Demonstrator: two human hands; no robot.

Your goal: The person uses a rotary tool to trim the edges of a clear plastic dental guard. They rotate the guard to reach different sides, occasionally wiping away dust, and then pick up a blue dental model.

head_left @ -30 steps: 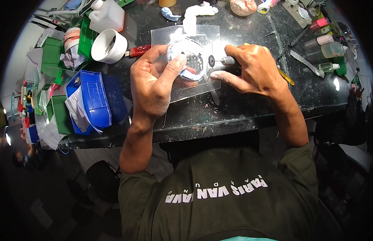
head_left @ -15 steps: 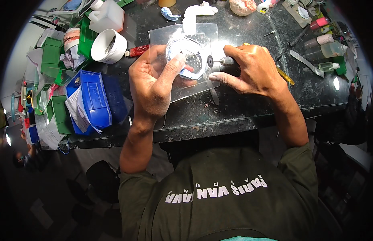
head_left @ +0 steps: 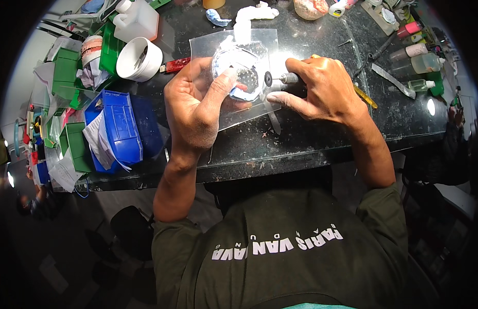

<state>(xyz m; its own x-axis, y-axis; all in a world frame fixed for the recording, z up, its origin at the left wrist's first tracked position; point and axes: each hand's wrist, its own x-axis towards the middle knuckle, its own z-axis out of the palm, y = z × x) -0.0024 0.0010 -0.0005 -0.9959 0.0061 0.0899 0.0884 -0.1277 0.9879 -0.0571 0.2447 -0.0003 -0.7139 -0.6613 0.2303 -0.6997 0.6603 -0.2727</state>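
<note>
head view, scuffed black bench (head_left: 313,135), perhaps chair (head_left: 131,232)

The sheet (head_left: 235,114) is showing clear; the ring-shaped piece (head_left: 244,96) is showing white with blue patches. From the sheet, the disc (head_left: 268,78) at 3 o'clock is reading black. The bin (head_left: 123,123) at 8 o'clock is reading blue (its papers (head_left: 97,139) are reading white). The worktop (head_left: 311,139) is displaying pale specks on black. The shirt (head_left: 285,219) at 6 o'clock is displaying white lettering on dark green.
</note>
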